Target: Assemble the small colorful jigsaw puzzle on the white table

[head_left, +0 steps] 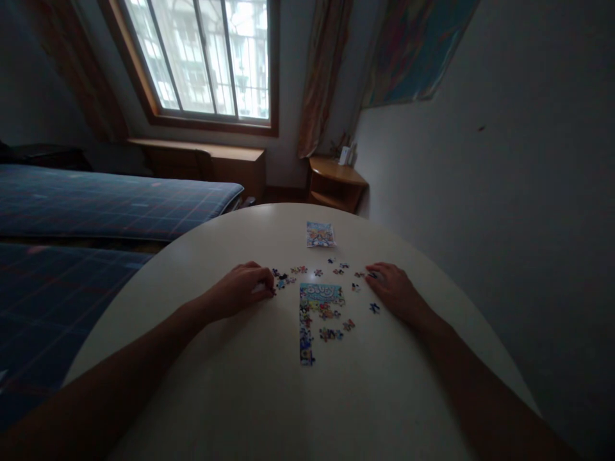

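A partly joined jigsaw puzzle [306,333] lies on the round table, with its top strip and left side assembled. Small joined clusters, such as this cluster [330,334], lie just right of that side. My left hand [245,283] is left of the puzzle, its fingers curled and closed around a small dark jigsaw piece [274,292] at the fingertips. Beside it is a group of loose pieces [282,280]. My right hand [391,288] rests at the right, fingers stretched apart, touching a dark piece [372,275]. A blue star-shaped piece [374,308] lies below that hand.
Behind the puzzle lies a small picture sheet [320,234]. More loose pieces [338,271] are scattered between it and the puzzle. The white round table [230,384] has a curved edge. Plaid mattresses [110,198] are at the left, and a wall [480,192] runs along the right.
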The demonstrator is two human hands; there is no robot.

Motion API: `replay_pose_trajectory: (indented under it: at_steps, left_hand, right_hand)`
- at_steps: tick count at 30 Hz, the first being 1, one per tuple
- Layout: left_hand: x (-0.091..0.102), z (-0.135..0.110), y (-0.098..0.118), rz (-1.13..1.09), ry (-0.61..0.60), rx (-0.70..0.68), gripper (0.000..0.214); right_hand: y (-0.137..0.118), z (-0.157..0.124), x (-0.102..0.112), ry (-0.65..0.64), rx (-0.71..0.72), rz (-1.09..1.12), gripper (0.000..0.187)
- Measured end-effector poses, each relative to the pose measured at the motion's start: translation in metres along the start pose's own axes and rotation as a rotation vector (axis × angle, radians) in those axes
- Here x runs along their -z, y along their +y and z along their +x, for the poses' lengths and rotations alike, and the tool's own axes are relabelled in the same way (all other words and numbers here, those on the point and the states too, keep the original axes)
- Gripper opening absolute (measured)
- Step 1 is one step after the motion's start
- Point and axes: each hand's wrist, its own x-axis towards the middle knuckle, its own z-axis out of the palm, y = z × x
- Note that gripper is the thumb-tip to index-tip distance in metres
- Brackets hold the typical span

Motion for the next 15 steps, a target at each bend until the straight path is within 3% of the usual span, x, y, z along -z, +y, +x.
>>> replay_pose_trajectory:
  at_steps: [5, 11, 15]
  left_hand:
    - [-0.003, 0.001, 0.015, -0.152, 0.048, 0.035, 0.011]
    - [-0.017, 0.001, 0.04, -0.327, 0.136, 0.128, 0.011]
    - [-0.024, -0.001, 0.056, -0.385, 0.163, 0.112, 0.009]
  right_hand:
    - [-0.011, 0.0, 0.006, 0.014, -0.038, 0.045, 0.035]
    - [-0.041, 0.0, 0.03, 0.033, -0.253, 0.1, 0.033]
    - [-0.086, -0.013, 0.04, -0.081, -0.102, 0.31, 0.03]
